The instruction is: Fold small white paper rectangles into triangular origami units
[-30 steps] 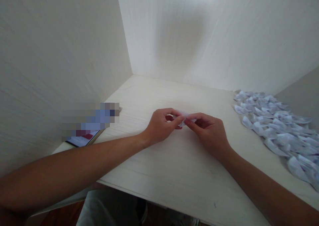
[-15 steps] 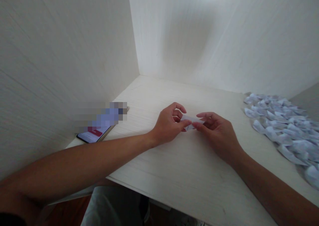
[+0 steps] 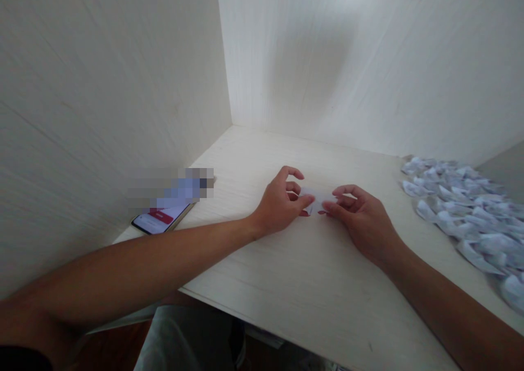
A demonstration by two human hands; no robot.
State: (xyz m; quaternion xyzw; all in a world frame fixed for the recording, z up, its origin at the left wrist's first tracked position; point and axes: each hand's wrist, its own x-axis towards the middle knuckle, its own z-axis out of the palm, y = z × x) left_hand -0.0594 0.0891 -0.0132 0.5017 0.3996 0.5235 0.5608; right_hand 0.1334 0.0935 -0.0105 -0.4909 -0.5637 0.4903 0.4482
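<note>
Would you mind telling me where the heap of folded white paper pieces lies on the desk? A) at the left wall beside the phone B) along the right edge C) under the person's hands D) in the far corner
B: the heap of folded paper pieces spreads along the right side of the desk, apart from both hands; the phone lies at the left.

You had no text, label, brand, number or sign before you that could be read. The phone [image 3: 160,219] lying at the left edge of the counter [image 3: 286,283] showed a lit screen with a red band across it, but its writing was too small and blurred to make out, and its upper part was pixelated. The folded paper pieces [image 3: 462,213] on the right bore only faint, illegible print
</note>
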